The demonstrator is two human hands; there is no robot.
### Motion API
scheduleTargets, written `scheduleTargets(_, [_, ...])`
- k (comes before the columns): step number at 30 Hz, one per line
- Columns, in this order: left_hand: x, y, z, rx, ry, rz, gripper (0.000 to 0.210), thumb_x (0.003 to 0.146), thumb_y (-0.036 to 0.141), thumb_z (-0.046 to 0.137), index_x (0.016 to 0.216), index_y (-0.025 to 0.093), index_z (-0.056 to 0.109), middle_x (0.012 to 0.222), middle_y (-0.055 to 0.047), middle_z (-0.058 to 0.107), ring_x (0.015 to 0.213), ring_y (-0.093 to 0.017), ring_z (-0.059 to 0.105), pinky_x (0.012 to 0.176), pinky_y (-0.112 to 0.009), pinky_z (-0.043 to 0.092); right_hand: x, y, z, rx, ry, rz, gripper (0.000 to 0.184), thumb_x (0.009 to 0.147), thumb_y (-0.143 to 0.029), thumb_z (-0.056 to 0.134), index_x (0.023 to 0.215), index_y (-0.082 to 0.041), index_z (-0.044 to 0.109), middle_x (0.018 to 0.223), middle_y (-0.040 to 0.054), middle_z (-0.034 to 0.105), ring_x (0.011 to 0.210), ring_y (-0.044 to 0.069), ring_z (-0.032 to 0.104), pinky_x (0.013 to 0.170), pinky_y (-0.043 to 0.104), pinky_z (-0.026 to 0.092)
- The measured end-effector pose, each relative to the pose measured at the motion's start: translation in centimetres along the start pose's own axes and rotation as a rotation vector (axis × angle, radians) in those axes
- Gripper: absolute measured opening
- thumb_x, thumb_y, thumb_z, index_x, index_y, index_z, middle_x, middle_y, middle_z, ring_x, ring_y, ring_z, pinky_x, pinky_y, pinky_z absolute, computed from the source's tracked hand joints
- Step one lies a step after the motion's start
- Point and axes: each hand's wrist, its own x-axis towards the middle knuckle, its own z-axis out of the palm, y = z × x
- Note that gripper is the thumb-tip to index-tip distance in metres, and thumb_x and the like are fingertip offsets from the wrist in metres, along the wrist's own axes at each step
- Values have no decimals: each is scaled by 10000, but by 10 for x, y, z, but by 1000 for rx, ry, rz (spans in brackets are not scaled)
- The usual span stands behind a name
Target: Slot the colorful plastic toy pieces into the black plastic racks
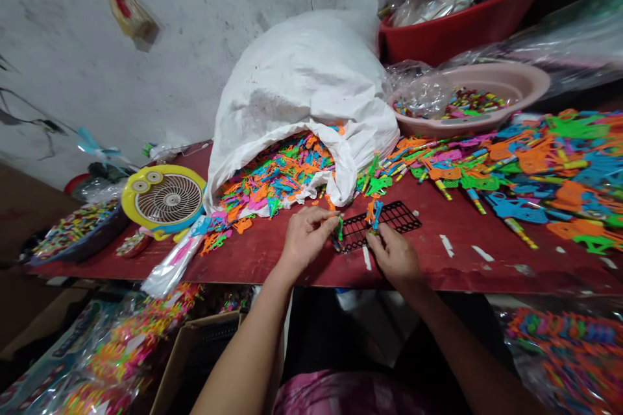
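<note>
On the red table lies a black plastic grid rack [400, 216], with both of my hands at its near edge. My left hand [307, 233] is closed in a pinch at the rack's left end, on a small green plastic piece [339, 231]. Between the thumb and fingers of my right hand [395, 255] are small orange and blue plastic pieces [374, 213], held upright over the middle of the rack. The fingertips hide part of the pieces, and their exact kind is too small to make out.
Behind the rack a white sack [302, 71] spills colourful plastic pieces [277, 175]. More pieces with striped sticks [525, 175] spread rightward. A yellow fan [163, 198] stands left, near a plastic bag [172, 262]. A pink basin [523, 84] and red tub [448, 35] sit at back right.
</note>
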Motion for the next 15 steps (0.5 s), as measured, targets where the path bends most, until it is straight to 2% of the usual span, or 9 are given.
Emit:
scheduleTargets(5, [8, 2, -1, -31, -44, -161, 167, 829, 258, 655, 920, 188, 775, 867, -38, 770, 780, -190, 691, 692, -269, 503, -1, 2, 2, -16, 17, -44, 291, 915, -407, 441, 688, -226, 424, 620, -6, 492, 556, 135, 436, 548, 269, 265])
scheduleTargets(10, [13, 4, -3, -29, -79, -161, 156, 800, 280, 686, 883, 183, 777, 813, -28, 768, 721, -183, 688, 635, -250, 492, -4, 4, 5, -41, 1, -109, 253, 930, -391, 458, 748, -221, 497, 686, 9, 543, 618, 147, 492, 581, 273, 298])
scheduleTargets(13, [11, 3, -4, -64, -97, -144, 205, 800, 318, 703, 936, 183, 772, 859, -35, 769, 759, -188, 689, 680, -263, 500, -4, 3, 5, -25, -36, -126, 229, 943, -374, 446, 805, -214, 535, 746, 23, 576, 697, 162, 532, 628, 276, 328])
scheduleTargets(15, [7, 1, -6, -150, -58, -121, 260, 802, 342, 713, 1006, 187, 757, 931, -43, 766, 819, -189, 688, 727, -270, 508, -4, 3, 4, -8, -44, -123, 226, 944, -371, 445, 816, -212, 542, 755, 23, 581, 707, 163, 535, 643, 277, 338])
